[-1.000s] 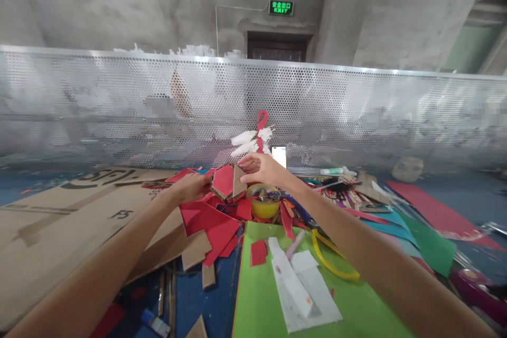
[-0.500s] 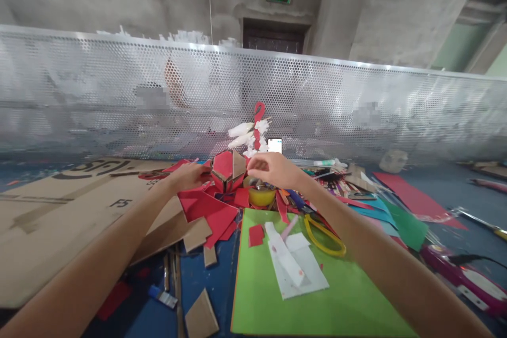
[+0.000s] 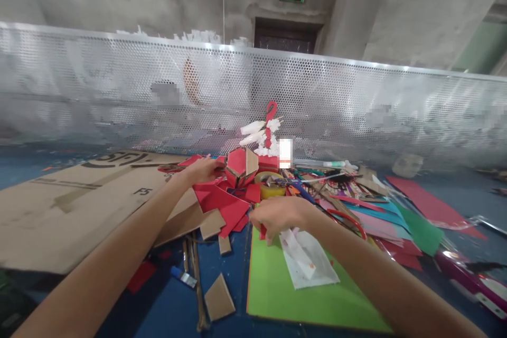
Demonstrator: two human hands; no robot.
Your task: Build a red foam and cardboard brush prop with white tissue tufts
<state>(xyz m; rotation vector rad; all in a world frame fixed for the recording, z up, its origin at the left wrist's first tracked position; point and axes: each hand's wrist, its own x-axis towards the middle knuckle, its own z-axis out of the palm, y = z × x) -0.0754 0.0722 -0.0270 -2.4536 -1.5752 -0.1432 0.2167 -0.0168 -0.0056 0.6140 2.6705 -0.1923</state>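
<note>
My left hand (image 3: 203, 170) is closed at the left side of a red, many-sided cardboard ball (image 3: 237, 162), its fingertips against the edge. One face of the ball is bare brown cardboard. My right hand (image 3: 279, 215) reaches down over the green board (image 3: 285, 301), fingers bent together at a small red square (image 3: 263, 232). Most of that square lies hidden under the fingers. Beside this hand, a white paper sheet (image 3: 317, 274) with a folded strip rests on the board. Behind the right hand stands a yellow roll of tape (image 3: 272, 190).
Large brown cardboard (image 3: 99, 216) covers the left side. Red sheets (image 3: 222, 206) and cardboard scraps (image 3: 219, 298) lie in the middle. A blue-capped tube (image 3: 183, 277), coloured paper (image 3: 420, 227) and a magenta tool (image 3: 467, 274) are around. A perforated metal screen (image 3: 336, 100) stands behind.
My right hand has moved away from the ball, down and towards me, to the red square on the green board. The left hand stays by the ball. The view has swung slightly left.
</note>
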